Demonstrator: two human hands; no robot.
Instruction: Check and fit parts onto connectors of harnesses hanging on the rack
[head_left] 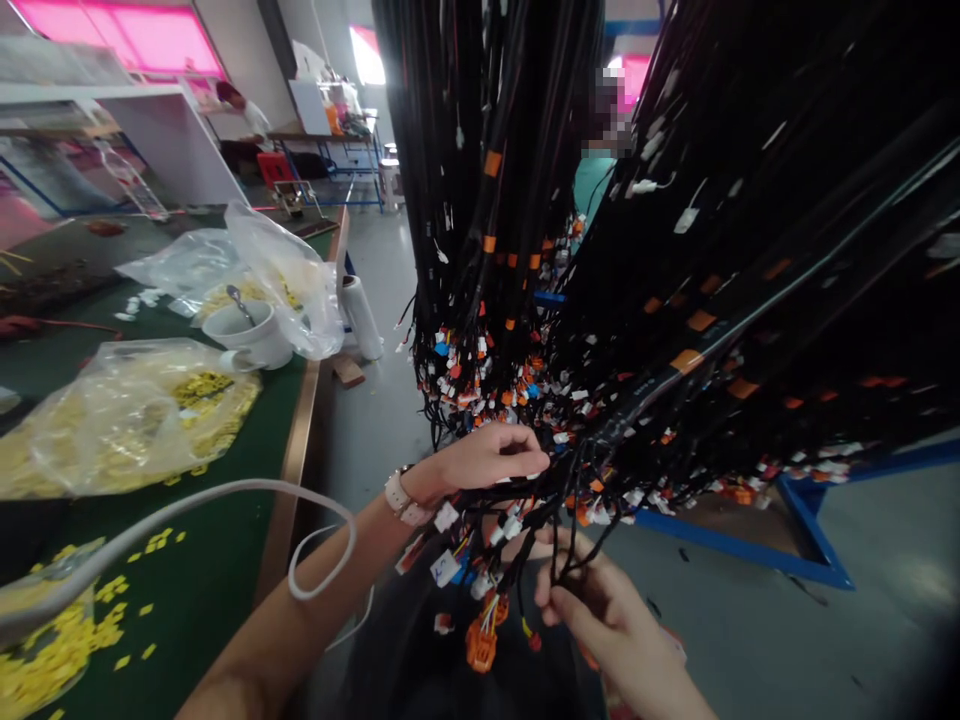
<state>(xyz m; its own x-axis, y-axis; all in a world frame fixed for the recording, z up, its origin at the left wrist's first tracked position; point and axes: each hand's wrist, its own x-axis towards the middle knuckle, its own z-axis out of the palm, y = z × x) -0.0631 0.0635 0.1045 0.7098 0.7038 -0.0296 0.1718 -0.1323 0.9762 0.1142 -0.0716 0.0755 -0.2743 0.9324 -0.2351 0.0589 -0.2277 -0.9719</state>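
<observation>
In front of me hangs a thick mass of black wire harnesses (480, 220), their lower ends crowded with white, orange, blue and red connectors. My left hand (495, 457), with a light watch strap at the wrist, is closed at a black wire harness (559, 485) pulled toward me; its fingertips are partly hidden. Lower and to the right, my right hand (607, 610) has its fingers curled round thin black branches of that harness. An orange connector (481, 640) dangles between my hands, near a white tag (444, 568) and a small red connector (532, 640).
On the left, a green-topped table (217, 560) carries bags of yellow pieces (150, 420), a white mug (251, 335) and loose yellow pieces. A white cable (225, 488) arcs across its edge. A blue metal frame (817, 550) stands low right. Two people are farther back.
</observation>
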